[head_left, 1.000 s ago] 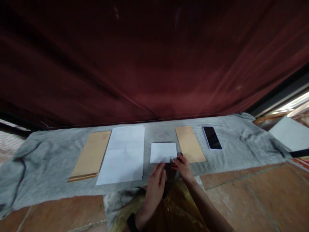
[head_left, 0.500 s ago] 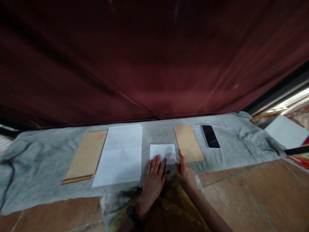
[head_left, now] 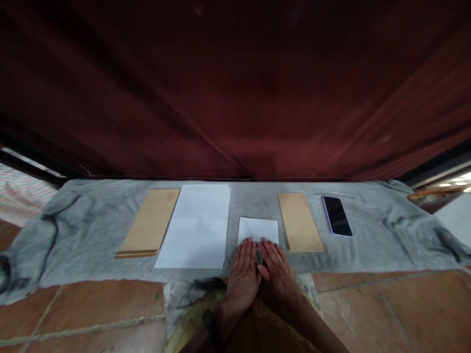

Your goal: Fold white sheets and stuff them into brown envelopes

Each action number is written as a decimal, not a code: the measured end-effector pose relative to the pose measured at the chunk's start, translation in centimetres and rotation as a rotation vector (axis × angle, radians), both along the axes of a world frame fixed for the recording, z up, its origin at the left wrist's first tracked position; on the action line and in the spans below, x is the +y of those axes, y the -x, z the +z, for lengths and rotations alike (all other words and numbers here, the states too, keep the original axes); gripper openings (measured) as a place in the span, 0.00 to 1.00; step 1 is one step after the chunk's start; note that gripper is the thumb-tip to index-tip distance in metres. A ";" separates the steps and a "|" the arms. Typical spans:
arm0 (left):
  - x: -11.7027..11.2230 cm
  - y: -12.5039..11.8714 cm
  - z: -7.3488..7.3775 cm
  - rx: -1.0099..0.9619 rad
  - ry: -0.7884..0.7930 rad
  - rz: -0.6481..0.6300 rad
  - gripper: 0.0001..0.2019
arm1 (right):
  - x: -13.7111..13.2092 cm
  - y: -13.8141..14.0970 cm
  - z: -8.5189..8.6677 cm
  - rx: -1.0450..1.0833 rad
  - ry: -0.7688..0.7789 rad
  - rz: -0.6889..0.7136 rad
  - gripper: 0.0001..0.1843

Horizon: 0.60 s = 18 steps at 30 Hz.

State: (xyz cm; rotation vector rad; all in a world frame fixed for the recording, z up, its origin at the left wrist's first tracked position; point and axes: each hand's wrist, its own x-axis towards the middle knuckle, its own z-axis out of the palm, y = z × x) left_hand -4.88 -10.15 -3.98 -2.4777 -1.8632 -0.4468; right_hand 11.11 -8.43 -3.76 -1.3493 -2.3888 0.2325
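A small folded white paper [head_left: 258, 229] lies on a grey cloth [head_left: 360, 245] spread on the floor. My left hand [head_left: 243, 272] and my right hand [head_left: 276, 270] lie flat side by side, fingers stretched out, with the fingertips pressing on the paper's near edge. Both hands are open and hold nothing. To the right of the paper lies a brown envelope [head_left: 300, 221]. To its left lies a large white sheet [head_left: 196, 226].
A stack of brown envelopes [head_left: 150, 223] lies at the left of the large sheet. A dark phone [head_left: 337, 215] rests right of the single envelope. A dark red curtain [head_left: 235, 88] hangs behind the cloth. Brown floor tiles [head_left: 386, 309] surround me.
Both hands have come together and flattened onto the folded paper's near edge. A second ago the right hand pinched its corner and the left hovered below. The view has shifted slightly.
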 end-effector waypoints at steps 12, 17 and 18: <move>-1.3 1.2 -0.2 -0.010 0.000 0.039 0.37 | 1.1 -1.6 0.5 0.014 0.003 0.008 0.29; -1.1 1.2 -0.2 -0.015 0.040 0.027 0.35 | 4.1 2.0 1.9 0.137 0.139 0.126 0.25; -1.0 1.3 -0.2 -0.023 0.048 0.020 0.34 | 4.5 2.8 2.0 0.133 0.154 0.146 0.24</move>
